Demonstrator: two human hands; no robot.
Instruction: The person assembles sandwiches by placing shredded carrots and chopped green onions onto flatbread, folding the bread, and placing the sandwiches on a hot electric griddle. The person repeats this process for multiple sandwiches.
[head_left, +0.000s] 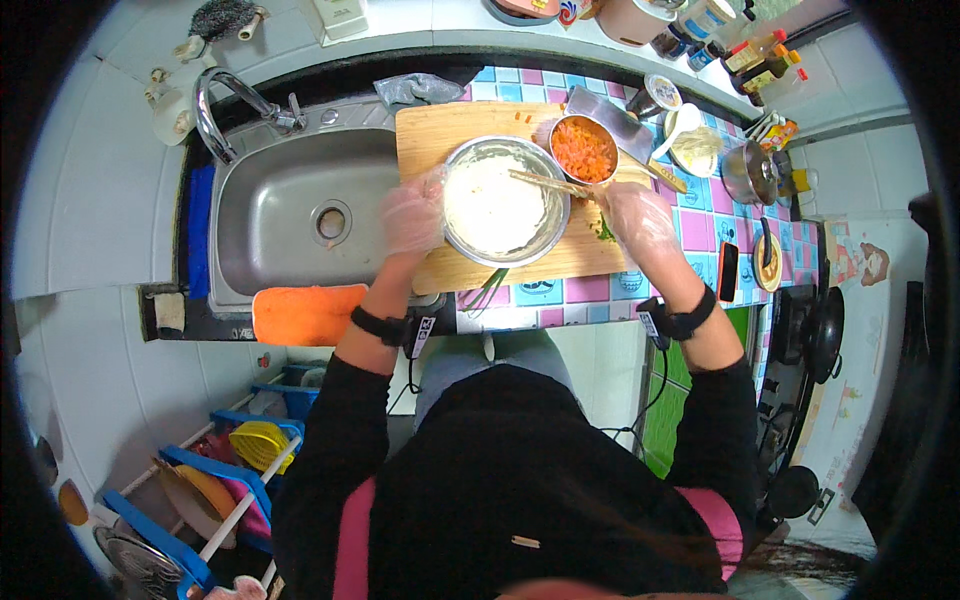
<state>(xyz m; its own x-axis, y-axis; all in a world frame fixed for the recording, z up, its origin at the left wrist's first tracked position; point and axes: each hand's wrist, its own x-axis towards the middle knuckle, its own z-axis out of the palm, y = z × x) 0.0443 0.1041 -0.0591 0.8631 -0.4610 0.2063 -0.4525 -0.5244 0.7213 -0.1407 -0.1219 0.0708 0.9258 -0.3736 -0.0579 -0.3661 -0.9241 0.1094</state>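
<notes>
A metal mixing bowl (559, 232) stands on a wooden cutting board (435, 120), with a pale, creamy mixture (495, 202) inside. At its left rim is my left hand (415, 211), in a clear plastic glove, holding the bowl's side. My right hand (637, 217), gloved the same way, grips wooden chopsticks (551, 182), whose tips reach over the mixture. Just behind and to the right sits a smaller metal bowl of diced carrot (583, 150). Chopped green herbs (604, 229) lie on the board beside my right hand. Green stalks (489, 289) stick out past the board's front edge.
Left of the board is a steel sink (292, 225) with a faucet (247, 105). An orange cloth (307, 315) hangs at its front edge. A cleaver (611, 124) lies behind the carrot bowl. To the right are a lidded pot (750, 174), a phone (727, 271) and a small plate (768, 262).
</notes>
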